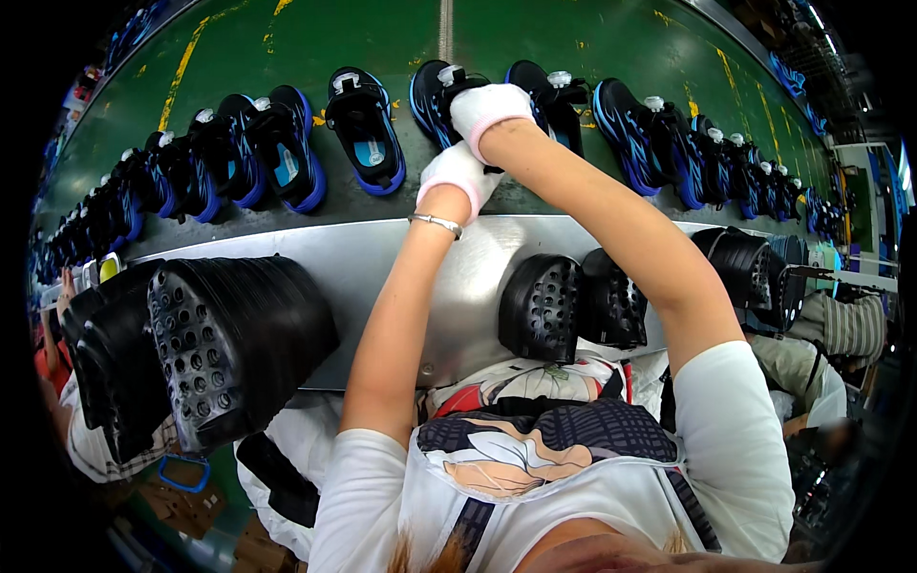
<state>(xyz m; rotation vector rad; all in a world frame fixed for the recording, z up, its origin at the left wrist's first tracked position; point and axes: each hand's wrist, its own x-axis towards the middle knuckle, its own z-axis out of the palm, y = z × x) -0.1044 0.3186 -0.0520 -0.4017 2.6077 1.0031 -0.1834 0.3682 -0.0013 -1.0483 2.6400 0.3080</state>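
A black and blue sneaker (427, 97) stands toe-away on the conveyor, with both my gloved hands at its opening and heel. My right hand (489, 107), in a white glove, reaches across from the right and closes over the sneaker's tongue and collar. Just nearer to me, my left hand (465, 177) is closed at the heel end, and a dark edge shows beside it. Most fingertips of both hands are hidden behind the gloves and wrists. Another sneaker (542, 86) stands directly right of my hands, and a single sneaker (366, 129) stands to their left.
Rows of similar sneakers (250, 153) line the green conveyor (382, 33) on both sides. On the metal ledge (468, 277) before me lie nested stacks of black, hole-patterned pieces, a large stack (239, 334) left and smaller ones (540, 307) right. Other people sit at both sides.
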